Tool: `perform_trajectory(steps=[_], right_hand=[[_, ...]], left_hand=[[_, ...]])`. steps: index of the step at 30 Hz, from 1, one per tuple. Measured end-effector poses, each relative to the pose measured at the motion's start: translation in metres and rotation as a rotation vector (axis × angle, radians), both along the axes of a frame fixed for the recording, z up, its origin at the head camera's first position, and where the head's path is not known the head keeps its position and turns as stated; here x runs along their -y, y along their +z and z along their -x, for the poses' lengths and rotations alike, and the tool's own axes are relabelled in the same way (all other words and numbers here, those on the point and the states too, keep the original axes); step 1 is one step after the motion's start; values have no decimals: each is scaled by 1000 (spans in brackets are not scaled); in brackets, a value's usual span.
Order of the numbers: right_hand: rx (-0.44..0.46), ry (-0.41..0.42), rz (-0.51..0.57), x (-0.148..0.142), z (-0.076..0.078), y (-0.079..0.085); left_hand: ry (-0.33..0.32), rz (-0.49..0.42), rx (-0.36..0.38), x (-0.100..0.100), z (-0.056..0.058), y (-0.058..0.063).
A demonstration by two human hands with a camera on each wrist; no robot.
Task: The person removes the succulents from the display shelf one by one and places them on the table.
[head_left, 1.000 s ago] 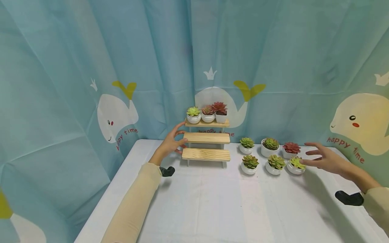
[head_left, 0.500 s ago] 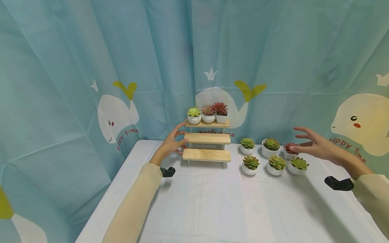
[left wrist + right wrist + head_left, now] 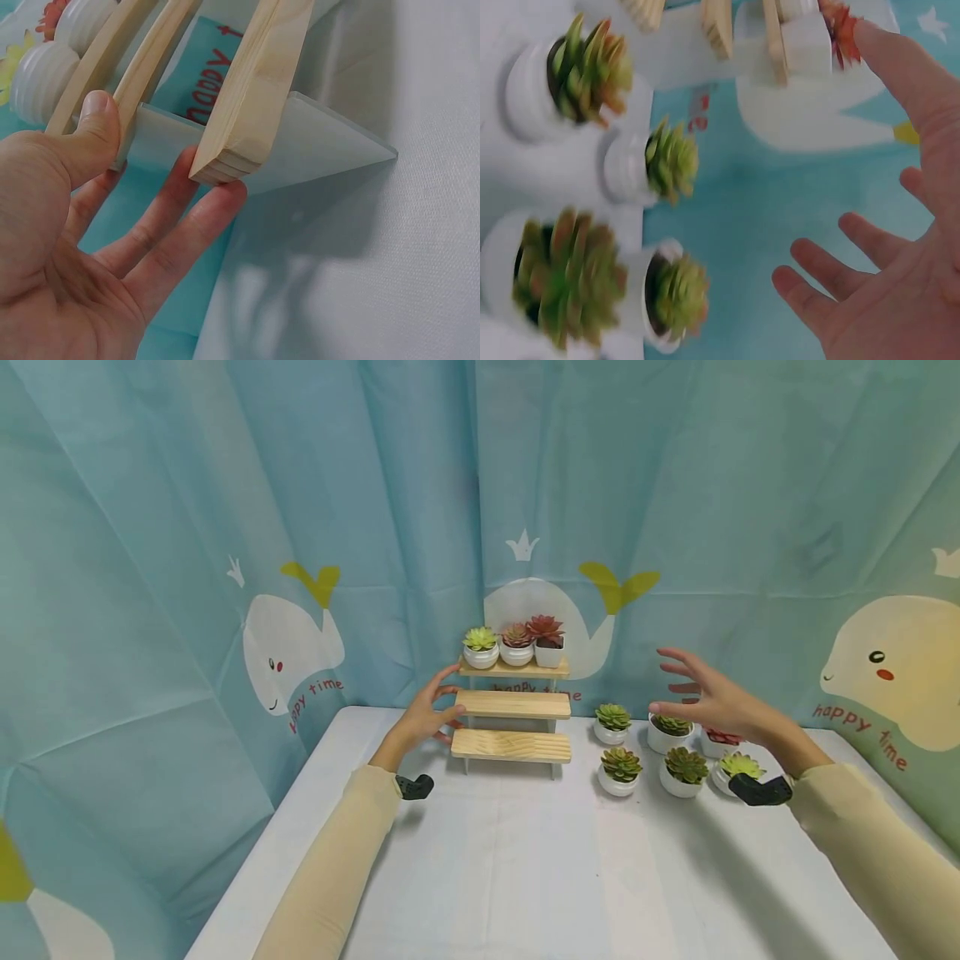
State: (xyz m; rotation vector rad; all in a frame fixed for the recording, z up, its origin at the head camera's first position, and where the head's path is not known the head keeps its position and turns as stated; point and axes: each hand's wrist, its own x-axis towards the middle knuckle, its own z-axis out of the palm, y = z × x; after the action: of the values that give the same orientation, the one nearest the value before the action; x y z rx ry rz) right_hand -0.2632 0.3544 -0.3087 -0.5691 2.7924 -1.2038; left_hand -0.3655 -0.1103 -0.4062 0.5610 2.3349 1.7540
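A three-tier wooden shelf stand (image 3: 513,703) with clear side panels stands at the back of the table. My left hand (image 3: 422,718) holds its left side; in the left wrist view the thumb (image 3: 97,127) lies on the middle board's end, and other fingertips touch the lowest board (image 3: 251,112). My right hand (image 3: 708,697) hovers, fingers spread and holding nothing, over the potted succulents at the right. Below it are a green succulent in a white pot (image 3: 666,740) and a red one (image 3: 722,742), both partly hidden by the hand.
On the top board stand a lime-green succulent (image 3: 481,647), a pinkish one (image 3: 517,643) and a red one in a square pot (image 3: 549,643). Several more potted succulents, such as a green one (image 3: 619,772), stand right of the stand. A blue curtain (image 3: 712,527) hangs behind.
My right hand has moved left and upward from the rightmost succulents, still holding nothing. The left hand stays on the stand. The potted plants have not moved.
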Motion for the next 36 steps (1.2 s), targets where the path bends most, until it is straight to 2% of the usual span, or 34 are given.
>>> perform_trajectory(steps=[6,11,16,27,36], right_hand=[[-37,20,39,32,15,2],[-34,-4,67,55,28,-4],[-77,-15,90,74,42,-11],[-109,-82,162,108,68,-20],[-111,-140,201,125,85,-28]], left_hand=[[6,1,5,0,1,0],[22,11,2,0,1,0],[12,7,3,0,1,0],[8,5,1,0,3,-2],[5,-9,35,-2,2,0]])
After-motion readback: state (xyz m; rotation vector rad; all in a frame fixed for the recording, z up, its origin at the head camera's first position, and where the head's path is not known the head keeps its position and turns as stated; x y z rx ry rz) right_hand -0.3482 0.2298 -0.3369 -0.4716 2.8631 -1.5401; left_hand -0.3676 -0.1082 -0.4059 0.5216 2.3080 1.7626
